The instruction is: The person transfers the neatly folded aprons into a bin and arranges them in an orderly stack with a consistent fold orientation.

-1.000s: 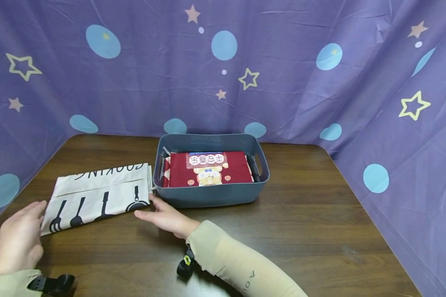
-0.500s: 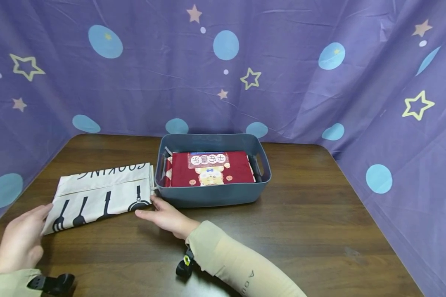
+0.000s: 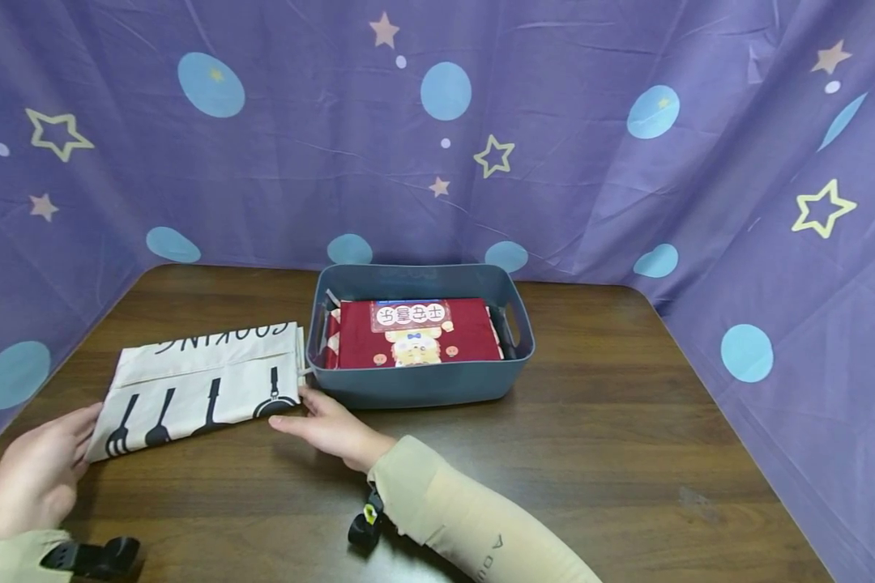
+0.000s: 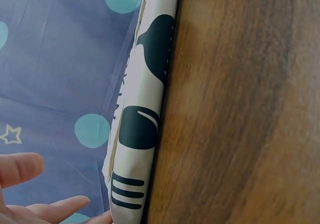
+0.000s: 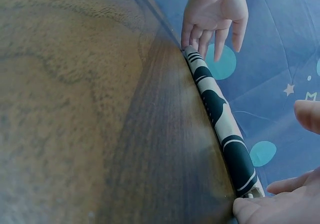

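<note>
A folded cream cloth (image 3: 202,384) printed with black utensils and the word COOKING lies flat on the brown table (image 3: 591,453), left of a grey bin (image 3: 423,389). My left hand (image 3: 36,465) lies with straight fingers at the cloth's near left corner (image 5: 192,56). My right hand (image 3: 324,421) lies open at the near right corner, by the bin's front wall. The cloth's folded edge (image 4: 142,129) shows thick in both wrist views. Inside the bin lies a folded red cloth (image 3: 417,332) with a cartoon print.
Purple curtains with stars and blue dots (image 3: 437,138) close the table on the back, left and right. The bin stands at the table's middle. Black wrist straps (image 3: 87,557) sit near the front edge.
Both hands have stayed at the cloth's near corners; the view has shifted slightly, and the left hand has edged closer to the corner.
</note>
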{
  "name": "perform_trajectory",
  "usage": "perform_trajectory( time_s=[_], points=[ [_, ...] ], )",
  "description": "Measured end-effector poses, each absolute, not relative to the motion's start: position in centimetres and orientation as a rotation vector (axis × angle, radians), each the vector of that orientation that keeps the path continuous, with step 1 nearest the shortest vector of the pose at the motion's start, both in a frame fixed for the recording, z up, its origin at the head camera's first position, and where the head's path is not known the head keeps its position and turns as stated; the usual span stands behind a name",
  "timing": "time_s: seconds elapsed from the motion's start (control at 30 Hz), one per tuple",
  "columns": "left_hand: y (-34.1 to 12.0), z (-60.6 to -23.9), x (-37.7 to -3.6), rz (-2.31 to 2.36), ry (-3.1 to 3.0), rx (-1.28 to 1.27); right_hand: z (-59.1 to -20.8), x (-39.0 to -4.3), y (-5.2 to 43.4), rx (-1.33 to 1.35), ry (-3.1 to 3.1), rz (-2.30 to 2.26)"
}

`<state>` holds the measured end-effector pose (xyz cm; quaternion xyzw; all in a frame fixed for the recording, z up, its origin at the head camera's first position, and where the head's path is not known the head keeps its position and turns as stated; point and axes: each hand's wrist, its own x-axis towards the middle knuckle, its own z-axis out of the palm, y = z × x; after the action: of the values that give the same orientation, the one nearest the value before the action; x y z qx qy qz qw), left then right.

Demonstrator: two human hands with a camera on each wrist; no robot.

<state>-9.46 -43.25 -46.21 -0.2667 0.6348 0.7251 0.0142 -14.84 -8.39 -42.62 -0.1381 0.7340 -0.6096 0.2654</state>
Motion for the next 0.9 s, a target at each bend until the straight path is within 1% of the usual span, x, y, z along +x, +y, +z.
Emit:
perform_trajectory(
  time_s=[0.1, 0.3, 0.37, 0.6, 0.67, 0.9],
  points=[
    [-44.0, -46.7, -9.7, 2.219, 2.018, -0.831, -42.6, -14.7, -8.3, -0.367, 1.979, -1.651],
    [-44.3, -46.8, -9.5, 2.19, 2.011, -0.979, -42.5, -14.6, -8.2, -0.342, 1.979, -1.634],
    [-44.8, -47.1, -9.5, 2.195, 2.0, -0.942, -42.4, -14.6, -8.2, -0.338, 1.973, -1.639],
    [-45.9, -48.0, -9.3, 2.144, 2.002, -0.958, -42.3, -14.3, -8.1, -0.338, 1.961, -1.658],
    [-46.0, -47.9, -9.1, 2.134, 2.003, -0.93, -42.3, -14.2, -8.1, -0.347, 1.961, -1.669],
    [-44.6, -46.6, -8.3, 2.029, 2.035, -0.969, -42.3, -14.0, -8.1, -0.34, 1.966, -1.697]
  ],
)
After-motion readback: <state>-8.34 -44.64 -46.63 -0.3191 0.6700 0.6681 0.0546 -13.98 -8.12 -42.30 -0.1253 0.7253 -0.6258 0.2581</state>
